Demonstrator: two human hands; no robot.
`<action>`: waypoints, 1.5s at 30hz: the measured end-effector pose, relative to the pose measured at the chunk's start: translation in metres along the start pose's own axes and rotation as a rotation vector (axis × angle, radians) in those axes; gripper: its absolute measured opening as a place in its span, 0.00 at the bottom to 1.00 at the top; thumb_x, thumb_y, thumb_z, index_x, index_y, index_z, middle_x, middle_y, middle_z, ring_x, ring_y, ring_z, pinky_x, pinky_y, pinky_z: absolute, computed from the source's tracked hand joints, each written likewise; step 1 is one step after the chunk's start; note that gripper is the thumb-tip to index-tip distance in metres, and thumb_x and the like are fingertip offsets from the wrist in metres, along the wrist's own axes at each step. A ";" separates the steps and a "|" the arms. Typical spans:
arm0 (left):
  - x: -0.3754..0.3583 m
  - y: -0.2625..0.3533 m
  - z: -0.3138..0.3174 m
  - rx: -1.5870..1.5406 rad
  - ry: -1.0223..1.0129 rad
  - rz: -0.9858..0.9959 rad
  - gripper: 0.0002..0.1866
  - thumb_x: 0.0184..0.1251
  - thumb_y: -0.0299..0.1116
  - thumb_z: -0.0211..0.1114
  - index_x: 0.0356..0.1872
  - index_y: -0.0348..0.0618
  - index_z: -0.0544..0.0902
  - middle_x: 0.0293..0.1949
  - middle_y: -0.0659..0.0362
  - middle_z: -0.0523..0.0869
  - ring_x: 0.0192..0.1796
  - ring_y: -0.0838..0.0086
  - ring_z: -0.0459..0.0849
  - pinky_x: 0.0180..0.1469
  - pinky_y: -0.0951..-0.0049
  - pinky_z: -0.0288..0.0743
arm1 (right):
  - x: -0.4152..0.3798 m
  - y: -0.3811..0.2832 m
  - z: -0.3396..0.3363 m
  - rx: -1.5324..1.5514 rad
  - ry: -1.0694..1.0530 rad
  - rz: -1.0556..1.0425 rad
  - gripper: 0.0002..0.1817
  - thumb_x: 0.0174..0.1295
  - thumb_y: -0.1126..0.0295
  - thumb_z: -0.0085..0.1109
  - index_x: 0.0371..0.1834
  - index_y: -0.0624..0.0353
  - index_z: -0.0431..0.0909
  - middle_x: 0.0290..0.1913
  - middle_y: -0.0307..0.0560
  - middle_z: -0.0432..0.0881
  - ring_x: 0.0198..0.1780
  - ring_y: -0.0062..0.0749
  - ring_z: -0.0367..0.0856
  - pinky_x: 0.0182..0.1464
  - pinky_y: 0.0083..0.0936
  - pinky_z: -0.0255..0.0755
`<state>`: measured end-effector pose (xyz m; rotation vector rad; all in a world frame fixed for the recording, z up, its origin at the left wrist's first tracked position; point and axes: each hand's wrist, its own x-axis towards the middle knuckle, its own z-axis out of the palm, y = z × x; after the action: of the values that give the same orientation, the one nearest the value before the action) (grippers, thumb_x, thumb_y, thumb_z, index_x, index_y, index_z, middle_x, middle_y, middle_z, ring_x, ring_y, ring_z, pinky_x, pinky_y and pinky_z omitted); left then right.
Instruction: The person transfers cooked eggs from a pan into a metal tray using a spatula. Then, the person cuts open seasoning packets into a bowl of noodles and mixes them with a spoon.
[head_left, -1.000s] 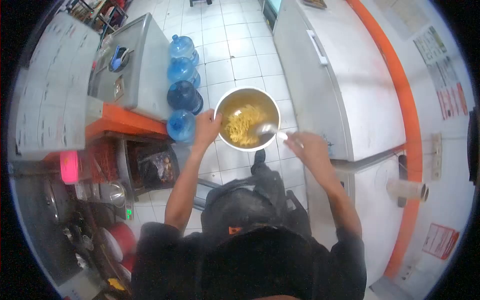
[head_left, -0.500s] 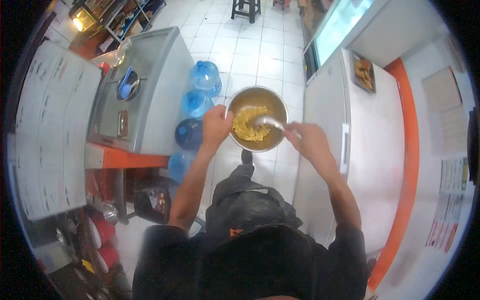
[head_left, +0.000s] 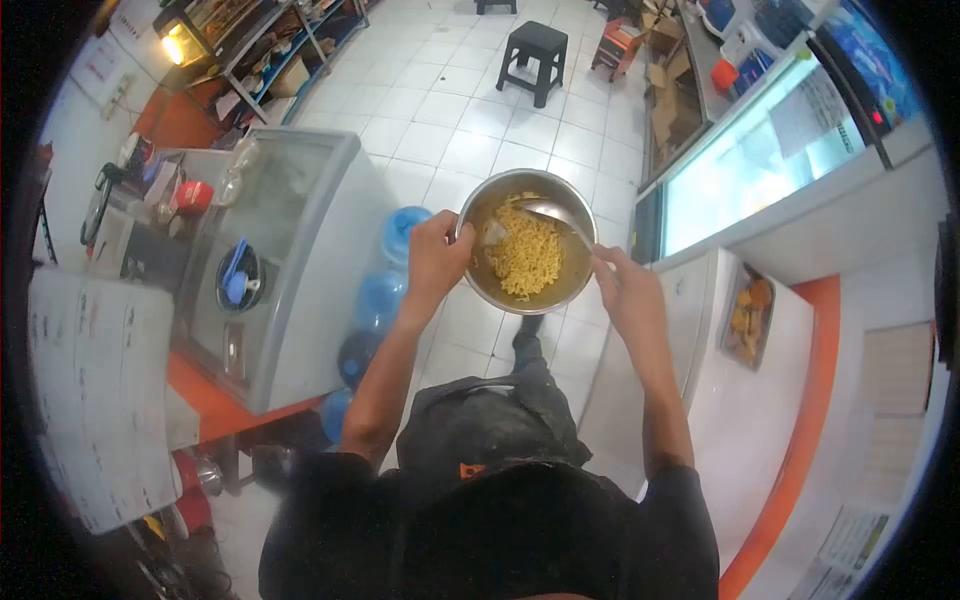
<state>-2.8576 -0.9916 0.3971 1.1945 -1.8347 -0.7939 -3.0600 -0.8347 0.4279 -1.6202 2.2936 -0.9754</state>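
My left hand (head_left: 438, 262) is closed on the left rim of a round metal bowl (head_left: 577, 277), holding it up in front of my body. Yellow curly noodles (head_left: 528, 262) lie inside the bowl. A large metal spoon (head_left: 550, 211) reaches into it over the right rim, its head against the far part of the noodles. The spoon's handle is pinched in my right hand (head_left: 628, 285), just at the right rim. A small pale lump, too blurred to name, sits at the noodles' left side.
To the left stands a glass-topped freezer (head_left: 300, 200) with a dark bowl of blue utensils (head_left: 238, 280) on top. Blue water jugs (head_left: 380, 300) line its side. At right, a tray of fried-looking food (head_left: 748, 318) rests on a white freezer (head_left: 775, 410). Ahead are a black stool (head_left: 535, 45) and a lit display fridge (head_left: 770, 150).
My view has tilted up and shows more of the room ahead. The spoon's head has moved from the middle of the noodles to the far side. Both hands keep their holds.
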 end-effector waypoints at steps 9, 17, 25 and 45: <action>0.220 -0.039 0.077 0.150 0.103 -0.098 0.15 0.52 0.33 0.61 0.16 0.32 0.72 0.15 0.44 0.72 0.17 0.57 0.68 0.24 0.60 0.63 | 0.263 0.063 -0.026 -0.150 -0.511 -0.197 0.13 0.65 0.57 0.54 0.40 0.54 0.82 0.24 0.53 0.81 0.29 0.46 0.82 0.31 0.40 0.73; 0.345 -0.086 0.081 0.100 0.294 -0.285 0.15 0.52 0.33 0.61 0.15 0.32 0.71 0.13 0.46 0.70 0.15 0.61 0.64 0.23 0.61 0.62 | 0.467 0.045 0.087 -0.143 -0.209 -0.434 0.11 0.66 0.59 0.52 0.47 0.45 0.78 0.23 0.47 0.76 0.23 0.48 0.79 0.29 0.38 0.74; 0.526 -0.192 0.047 0.245 0.415 -0.287 0.17 0.53 0.35 0.61 0.15 0.32 0.69 0.12 0.48 0.67 0.16 0.66 0.63 0.22 0.63 0.60 | 0.671 0.008 0.149 -0.059 -0.783 -0.457 0.13 0.66 0.56 0.53 0.44 0.50 0.82 0.19 0.52 0.79 0.25 0.47 0.80 0.31 0.38 0.73; 0.919 -0.380 0.040 0.163 0.527 -0.324 0.17 0.51 0.33 0.61 0.12 0.34 0.67 0.10 0.52 0.66 0.15 0.73 0.62 0.21 0.66 0.58 | 1.062 -0.085 0.402 -0.155 -0.535 -0.620 0.10 0.65 0.58 0.51 0.39 0.47 0.79 0.26 0.49 0.79 0.29 0.48 0.81 0.30 0.43 0.74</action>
<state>-2.9513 -1.9796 0.3182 1.6515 -1.3069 -0.4402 -3.2198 -1.9615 0.4075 -2.3703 1.5684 -0.3629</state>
